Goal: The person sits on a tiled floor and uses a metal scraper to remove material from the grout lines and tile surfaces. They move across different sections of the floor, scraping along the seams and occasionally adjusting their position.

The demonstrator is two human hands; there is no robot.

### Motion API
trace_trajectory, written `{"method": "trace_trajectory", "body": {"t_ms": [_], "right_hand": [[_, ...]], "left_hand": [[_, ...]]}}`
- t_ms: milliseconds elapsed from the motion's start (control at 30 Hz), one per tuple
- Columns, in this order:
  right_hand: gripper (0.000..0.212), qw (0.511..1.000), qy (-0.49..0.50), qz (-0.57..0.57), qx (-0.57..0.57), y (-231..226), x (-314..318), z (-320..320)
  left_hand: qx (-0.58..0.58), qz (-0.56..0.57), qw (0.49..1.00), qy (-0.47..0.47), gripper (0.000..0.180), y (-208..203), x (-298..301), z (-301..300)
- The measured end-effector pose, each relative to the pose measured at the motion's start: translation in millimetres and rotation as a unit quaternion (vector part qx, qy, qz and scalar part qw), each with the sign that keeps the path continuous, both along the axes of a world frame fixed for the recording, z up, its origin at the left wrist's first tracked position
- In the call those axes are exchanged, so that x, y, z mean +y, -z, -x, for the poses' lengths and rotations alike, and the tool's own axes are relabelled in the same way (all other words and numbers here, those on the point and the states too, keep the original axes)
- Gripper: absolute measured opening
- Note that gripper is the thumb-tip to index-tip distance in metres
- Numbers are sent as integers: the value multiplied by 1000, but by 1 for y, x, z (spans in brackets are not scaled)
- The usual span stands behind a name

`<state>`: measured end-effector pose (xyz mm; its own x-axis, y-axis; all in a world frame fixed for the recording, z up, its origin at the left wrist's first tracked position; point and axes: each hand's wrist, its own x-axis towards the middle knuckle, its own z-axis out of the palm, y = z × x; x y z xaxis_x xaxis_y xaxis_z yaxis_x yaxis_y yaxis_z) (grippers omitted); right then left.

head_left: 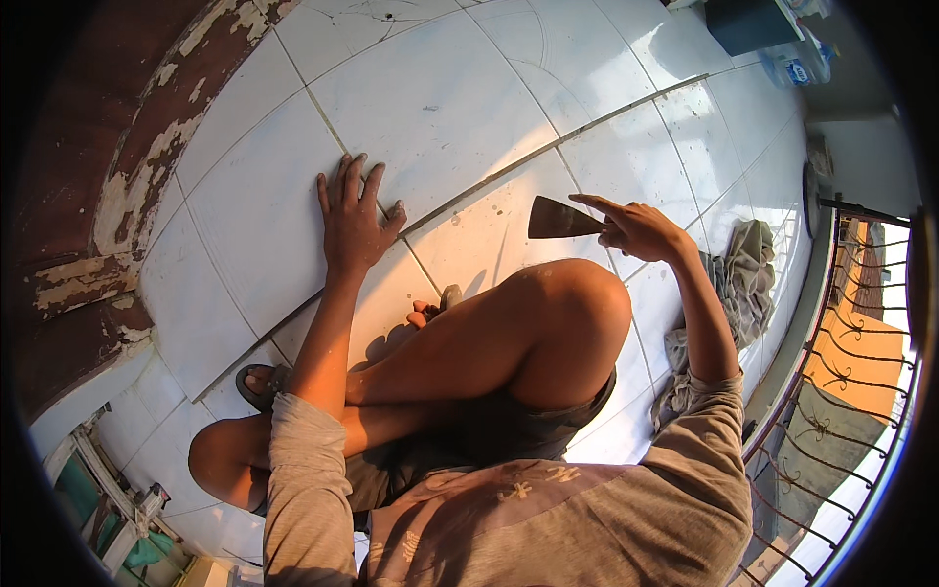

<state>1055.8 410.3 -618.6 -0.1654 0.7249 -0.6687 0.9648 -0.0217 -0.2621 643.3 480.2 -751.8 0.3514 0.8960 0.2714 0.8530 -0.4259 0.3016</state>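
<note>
In my right hand (638,231) is a putty knife (561,218), its wide dark blade pointing left above the tiles. The index finger stretches out along the upper side, while the other fingers close round the handle, which they mostly hide. My left hand (354,210) lies with fingers spread on the white tiled floor (430,108), holding nothing. A raised edge (528,157) runs slantwise across the tiles between both hands. Dark specks and smears mark the tiles nearby.
A crumpled grey cloth (748,274) lies on the floor beyond my right forearm. Plastic bottles (794,65) stand at the far right beside a dark box (748,24). Peeling brown wood (137,176) borders the left side. A metal railing (831,391) curves along the right.
</note>
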Motion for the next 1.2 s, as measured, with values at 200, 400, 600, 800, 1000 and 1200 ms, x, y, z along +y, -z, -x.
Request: {"method": "trace_trajectory", "body": {"t_ms": [200,400,600,800,1000,1200], "right_hand": [[41,968,-23,-113,-224,25,11,8],[68,974,-87,-166,-131,84,23,83],[62,972,-60,-96,-205,41,63,53],[68,970,-168,-110,-138,54,42,108],[66,974,-39,-110,-194,49,58,73],[65,977,-142,-94,-130,68,67,129]], "left_hand": [[10,-2,1000,4,59,3,-1,5],[4,-5,1000,9,58,0,2,-2],[16,-4,1000,1,59,-1,2,3],[11,-5,1000,6,60,3,2,1],[21,3,1000,-5,59,-2,1,4],[13,2,1000,0,60,2,4,4]]}}
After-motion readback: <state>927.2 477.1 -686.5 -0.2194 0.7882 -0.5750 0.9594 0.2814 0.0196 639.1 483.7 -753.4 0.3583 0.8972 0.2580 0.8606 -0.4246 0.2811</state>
